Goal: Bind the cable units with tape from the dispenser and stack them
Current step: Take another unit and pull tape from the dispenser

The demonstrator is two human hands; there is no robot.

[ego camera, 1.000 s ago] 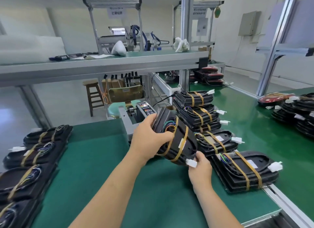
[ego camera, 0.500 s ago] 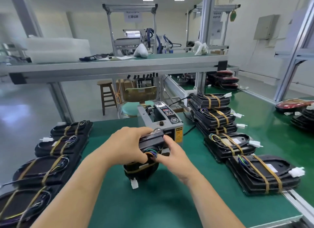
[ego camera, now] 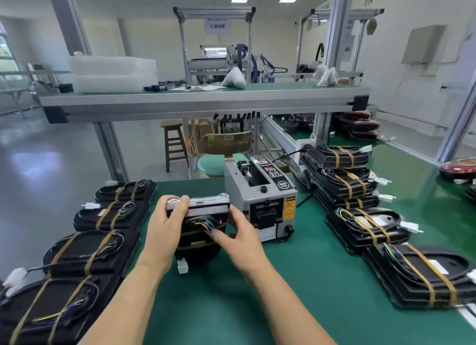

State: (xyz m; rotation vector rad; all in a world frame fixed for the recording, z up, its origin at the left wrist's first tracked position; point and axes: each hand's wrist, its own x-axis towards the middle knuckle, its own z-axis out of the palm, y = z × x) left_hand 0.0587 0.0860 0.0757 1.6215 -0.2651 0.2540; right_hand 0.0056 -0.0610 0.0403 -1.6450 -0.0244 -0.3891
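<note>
Unit (ego camera: 199,231): stood on edge on the mat (ego camera: 296,280), centre near, just left of the dispenser (ego camera: 265,203); white plug (ego camera: 182,267) hangs at its near end, close to the mat.
Left fingers (ego camera: 180,203): curled over the unit's top left corner, grasping it.
Left hand (ego camera: 164,231): steadies the unit upright.
Right fingers (ego camera: 219,235): laid on the unit's near face beside the coloured wires (ego camera: 206,223); thumb behind the right edge. Pressing or gripping, cannot tell; slightly blurred.
Right hand (ego camera: 239,239): between unit and dispenser.
Tape on unit: tan bands visible across the lower face; whether binding is complete, cannot tell.
Dispenser: no cut strip clearly visible at its mouth.
Left row (ego camera: 85,252): units lying in line, all banded.
Right stacks (ego camera: 342,174): banded units piled far right, two more flat near right.
Progress (judgement): most units bound; this one probably needs smoothing or one more strip, then stacking.
</note>
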